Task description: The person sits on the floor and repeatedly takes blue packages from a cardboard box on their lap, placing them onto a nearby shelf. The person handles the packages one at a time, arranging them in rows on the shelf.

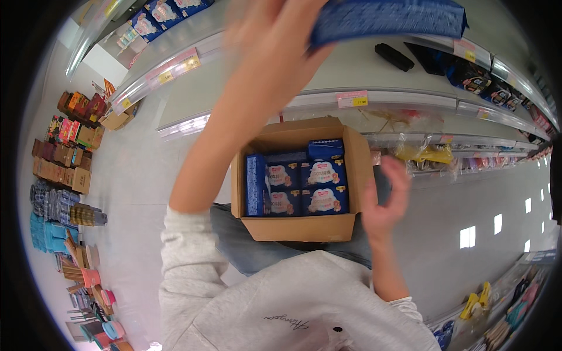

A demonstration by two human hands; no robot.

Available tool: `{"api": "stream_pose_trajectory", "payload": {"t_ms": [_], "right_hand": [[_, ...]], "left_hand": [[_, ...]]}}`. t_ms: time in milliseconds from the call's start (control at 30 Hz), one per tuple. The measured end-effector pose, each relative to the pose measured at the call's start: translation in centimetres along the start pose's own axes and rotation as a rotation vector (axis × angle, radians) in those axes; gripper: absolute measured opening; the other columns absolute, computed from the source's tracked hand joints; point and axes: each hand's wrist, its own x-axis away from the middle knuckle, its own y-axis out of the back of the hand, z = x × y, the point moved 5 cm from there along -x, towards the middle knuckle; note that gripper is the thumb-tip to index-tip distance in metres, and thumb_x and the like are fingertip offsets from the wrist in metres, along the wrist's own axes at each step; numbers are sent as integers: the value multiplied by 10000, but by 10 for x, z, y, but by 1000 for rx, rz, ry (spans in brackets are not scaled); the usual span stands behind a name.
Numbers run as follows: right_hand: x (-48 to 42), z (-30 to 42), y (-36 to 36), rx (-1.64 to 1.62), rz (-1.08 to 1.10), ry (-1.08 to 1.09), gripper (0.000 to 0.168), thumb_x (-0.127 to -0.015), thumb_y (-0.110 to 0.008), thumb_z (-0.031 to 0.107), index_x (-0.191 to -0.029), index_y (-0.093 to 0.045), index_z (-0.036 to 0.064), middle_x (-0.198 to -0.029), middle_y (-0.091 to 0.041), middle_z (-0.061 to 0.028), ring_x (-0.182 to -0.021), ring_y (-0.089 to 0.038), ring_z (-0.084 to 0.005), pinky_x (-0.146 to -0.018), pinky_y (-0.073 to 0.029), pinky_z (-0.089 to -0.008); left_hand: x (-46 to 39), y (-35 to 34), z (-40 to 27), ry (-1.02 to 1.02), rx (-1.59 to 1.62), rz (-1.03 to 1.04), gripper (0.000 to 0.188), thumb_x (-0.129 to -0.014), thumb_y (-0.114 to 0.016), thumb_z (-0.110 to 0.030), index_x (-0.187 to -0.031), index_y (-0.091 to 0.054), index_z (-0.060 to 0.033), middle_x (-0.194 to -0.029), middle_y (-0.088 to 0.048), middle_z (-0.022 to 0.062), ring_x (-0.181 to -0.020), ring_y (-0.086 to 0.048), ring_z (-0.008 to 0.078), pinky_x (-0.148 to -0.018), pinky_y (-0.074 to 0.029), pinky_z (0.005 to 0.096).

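My left hand (281,48) is raised at the top of the view, blurred, and grips a blue package (390,22) at its left end. Its fingertips are partly cut off by the frame's edge. Against my lap rests an open cardboard box (298,229). Several blue printed packages (325,199) are packed inside it, and one stands on edge (254,186) along the left wall. Just off the box's right flap (362,171), my right hand (386,197) is blurred, with fingers apart and nothing in it.
Ahead are metal shelves (193,96) with price tags (351,99). Blue packages (164,11) stand upper left; a black object (394,57) and dark packs (470,79) sit right. Stacked goods (66,162) line the left. Yellow items (476,300) hang lower right.
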Motion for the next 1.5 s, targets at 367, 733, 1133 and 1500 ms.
{"api": "stream_pose_trajectory", "payload": {"t_ms": [367,733,1133,1500], "right_hand": [[-27,38,-64,220,710,272,795,-650,-851,34,-1387,-580,160,-1377,-588,-112,-1300,-550,-323,-1125,-415,-515],[-13,-4,-180,220,662,255,526,-770,-838,128,-1246,-614,120,-1217,-697,-91,-1158,-633,-311,-1062,-449,-468],[2,-38,-225,455,726,325,505,-759,-848,190,-1233,-712,76,-1113,-619,-63,-1079,-593,-273,-949,-475,-432],[13,-18,-227,358,634,453,443,-778,-748,50,-1212,-719,133,-1162,-609,-83,-1095,-576,-303,-933,-462,-453]], "left_hand": [[204,86,-44,453,265,453,789,-547,-836,0,-1306,-629,-52,-1290,-636,146,-1157,-625,369,-952,-530,444],[321,77,-37,823,75,655,796,-854,-775,-273,-1493,-402,18,-1467,-514,200,-1387,-456,389,-1172,-321,534],[337,69,-38,815,-42,704,479,-876,-740,-334,-1209,-629,-7,-1305,-632,157,-1301,-536,348,-1163,-328,545],[333,68,-37,828,-14,708,372,-844,-757,-278,-1096,-660,-23,-1244,-629,140,-1251,-546,333,-1133,-352,553]]}}
